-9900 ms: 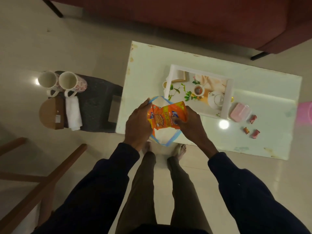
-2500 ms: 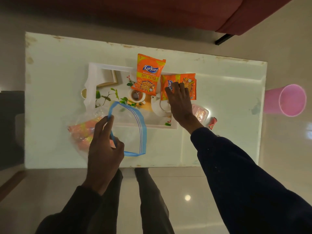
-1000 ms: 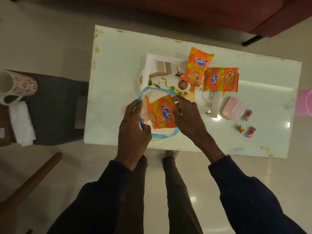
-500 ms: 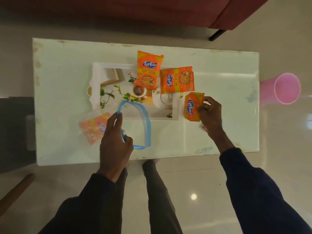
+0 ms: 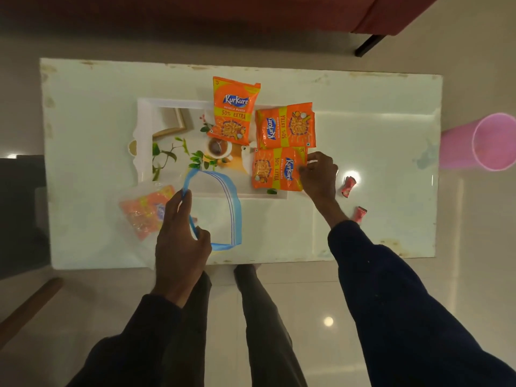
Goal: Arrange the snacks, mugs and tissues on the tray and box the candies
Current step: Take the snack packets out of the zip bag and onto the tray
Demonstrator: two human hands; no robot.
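Observation:
A white tray (image 5: 143,141) with a printed tea picture lies on the white table (image 5: 363,141). Two orange snack packets rest on its far right part: one upright (image 5: 234,110), one sideways (image 5: 286,125). My right hand (image 5: 318,174) grips the right edge of a third packet (image 5: 276,169), which lies on the tray's near right corner. My left hand (image 5: 181,236) holds the blue-rimmed mouth of a clear zip bag (image 5: 220,213), with at least one more packet (image 5: 145,210) inside it. Two red candies (image 5: 349,185) (image 5: 360,214) lie right of my right hand.
A pink bin (image 5: 480,141) stands on the floor past the table's right end. A red sofa (image 5: 391,12) runs along the far side. A dark surface (image 5: 19,208) lies left of the table, and a wooden rail (image 5: 28,305) crosses the lower left.
My right hand carried the third packet from beside the tray onto its near right corner, below the sideways packet. My left hand still holds the bag open.

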